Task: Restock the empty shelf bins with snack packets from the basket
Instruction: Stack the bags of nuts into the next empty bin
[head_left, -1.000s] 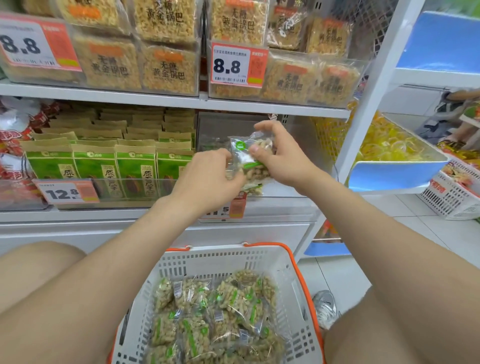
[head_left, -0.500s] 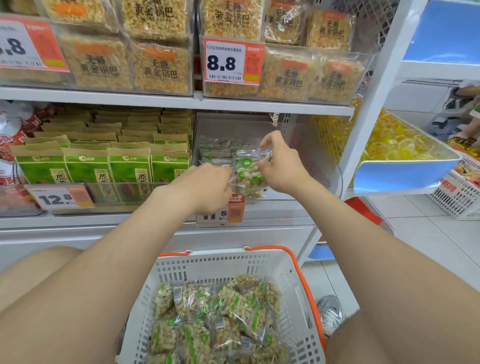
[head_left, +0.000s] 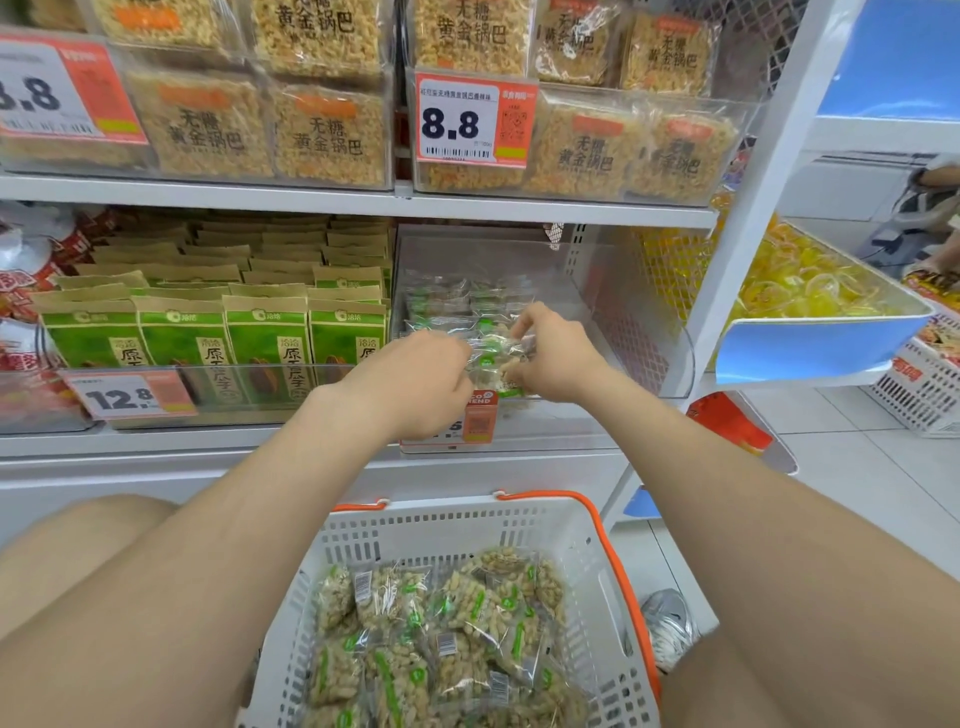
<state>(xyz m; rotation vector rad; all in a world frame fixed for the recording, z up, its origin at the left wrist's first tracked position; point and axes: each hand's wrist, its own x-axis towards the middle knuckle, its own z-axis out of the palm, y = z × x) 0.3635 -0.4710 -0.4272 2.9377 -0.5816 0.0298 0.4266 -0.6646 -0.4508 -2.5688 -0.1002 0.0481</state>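
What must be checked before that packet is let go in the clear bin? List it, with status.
1. Packet is inside the clear bin: ok, at its front left.
2. Right hand pinches the packet: ok.
3. Left hand grips it too: cannot tell, its fingers are hidden.
4. Room in the bin: ok, its right part is bare.
5. Basket holds spare packets for the next round: ok.

White basket (head_left: 587, 551), orange rim
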